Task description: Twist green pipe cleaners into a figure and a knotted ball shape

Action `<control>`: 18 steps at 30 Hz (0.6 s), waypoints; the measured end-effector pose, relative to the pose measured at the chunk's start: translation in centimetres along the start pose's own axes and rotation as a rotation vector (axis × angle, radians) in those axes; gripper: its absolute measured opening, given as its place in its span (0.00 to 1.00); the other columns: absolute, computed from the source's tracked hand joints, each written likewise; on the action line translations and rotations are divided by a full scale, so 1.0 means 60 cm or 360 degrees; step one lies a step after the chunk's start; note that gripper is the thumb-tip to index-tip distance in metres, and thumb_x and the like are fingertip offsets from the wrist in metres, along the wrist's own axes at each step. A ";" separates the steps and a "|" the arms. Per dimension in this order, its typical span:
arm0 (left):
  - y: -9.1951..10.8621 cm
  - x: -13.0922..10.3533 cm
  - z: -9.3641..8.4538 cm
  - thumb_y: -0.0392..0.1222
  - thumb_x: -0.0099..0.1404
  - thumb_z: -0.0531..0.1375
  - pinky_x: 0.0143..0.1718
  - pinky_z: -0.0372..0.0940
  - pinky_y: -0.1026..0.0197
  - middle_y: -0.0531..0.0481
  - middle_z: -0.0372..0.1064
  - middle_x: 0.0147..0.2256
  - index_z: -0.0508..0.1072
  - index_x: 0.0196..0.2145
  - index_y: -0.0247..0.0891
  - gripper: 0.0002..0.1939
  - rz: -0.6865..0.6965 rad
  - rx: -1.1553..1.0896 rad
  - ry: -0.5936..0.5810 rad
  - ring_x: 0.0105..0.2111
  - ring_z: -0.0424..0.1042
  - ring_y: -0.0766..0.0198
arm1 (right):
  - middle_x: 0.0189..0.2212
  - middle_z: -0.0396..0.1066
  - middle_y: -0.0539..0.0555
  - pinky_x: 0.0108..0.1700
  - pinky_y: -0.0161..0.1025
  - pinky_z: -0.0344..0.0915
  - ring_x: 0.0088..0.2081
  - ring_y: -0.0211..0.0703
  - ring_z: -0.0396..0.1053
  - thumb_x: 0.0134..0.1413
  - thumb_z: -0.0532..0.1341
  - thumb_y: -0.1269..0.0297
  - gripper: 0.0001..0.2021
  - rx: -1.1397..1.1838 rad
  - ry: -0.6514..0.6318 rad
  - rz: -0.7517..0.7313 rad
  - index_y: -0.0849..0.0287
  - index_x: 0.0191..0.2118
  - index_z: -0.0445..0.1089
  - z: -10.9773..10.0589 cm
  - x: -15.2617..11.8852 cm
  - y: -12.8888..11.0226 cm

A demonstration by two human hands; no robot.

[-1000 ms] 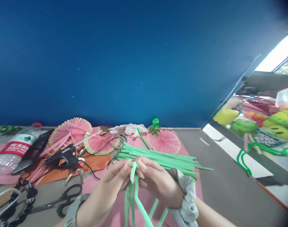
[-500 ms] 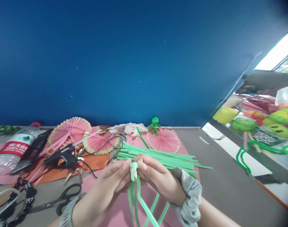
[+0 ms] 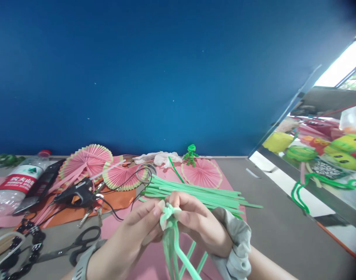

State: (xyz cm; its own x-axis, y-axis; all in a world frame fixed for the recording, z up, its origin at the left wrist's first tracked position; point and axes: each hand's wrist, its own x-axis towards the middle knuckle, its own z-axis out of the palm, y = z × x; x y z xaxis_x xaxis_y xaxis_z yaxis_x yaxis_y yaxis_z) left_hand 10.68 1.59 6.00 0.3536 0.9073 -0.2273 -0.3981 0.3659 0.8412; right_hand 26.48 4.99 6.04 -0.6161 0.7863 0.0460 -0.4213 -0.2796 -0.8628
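Both of my hands meet in front of the pink paper, closed on one bundle of light green pipe cleaners [image 3: 169, 217]. At its top is a small looped knot, pinched from the left by my left hand [image 3: 137, 229] and from the right by my right hand [image 3: 198, 221]. Several long ends hang below the fingers toward the bottom edge. Right behind my hands lies a pile of straight light green pipe cleaners [image 3: 195, 192]. A small green figure [image 3: 191, 155] stands farther back by the wall.
On the left are a plastic bottle [image 3: 20, 179], a black glue gun [image 3: 78, 193], keys [image 3: 86, 217], black scissors [image 3: 69, 247] and pink folded fans [image 3: 87, 165]. A blue panel [image 3: 172, 77] rises behind. Colourful crafts [image 3: 335, 151] are at the right.
The knot at the fingertips shows more loops and has turned, spreading a little wider. The hanging ends have shifted slightly right. Both hands keep their pinch.
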 end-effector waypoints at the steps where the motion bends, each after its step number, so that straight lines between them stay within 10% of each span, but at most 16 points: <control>1: 0.002 0.000 0.002 0.45 0.63 0.55 0.31 0.58 0.67 0.55 0.58 0.23 0.72 0.28 0.40 0.10 0.0003 0.0033 0.0013 0.26 0.59 0.70 | 0.23 0.54 0.46 0.27 0.32 0.53 0.24 0.32 0.53 0.48 0.63 0.57 0.14 -0.0021 -0.0014 -0.0021 0.59 0.26 0.58 -0.001 0.000 0.001; 18: 0.014 0.005 0.013 0.52 0.58 0.58 0.26 0.52 0.67 0.56 0.54 0.22 0.66 0.22 0.37 0.16 0.0176 0.0374 -0.0061 0.23 0.52 0.70 | 0.21 0.54 0.46 0.22 0.31 0.48 0.22 0.32 0.49 0.53 0.58 0.56 0.14 -0.0460 -0.0082 -0.0436 0.57 0.27 0.55 -0.003 0.005 0.009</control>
State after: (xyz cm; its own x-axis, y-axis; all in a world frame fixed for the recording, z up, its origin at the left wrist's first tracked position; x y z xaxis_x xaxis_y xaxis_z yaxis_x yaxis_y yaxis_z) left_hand 11.08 2.00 7.03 0.3525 0.9290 -0.1124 -0.2304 0.2026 0.9518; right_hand 26.21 5.19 5.51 -0.5426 0.7795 0.3129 -0.3747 0.1087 -0.9208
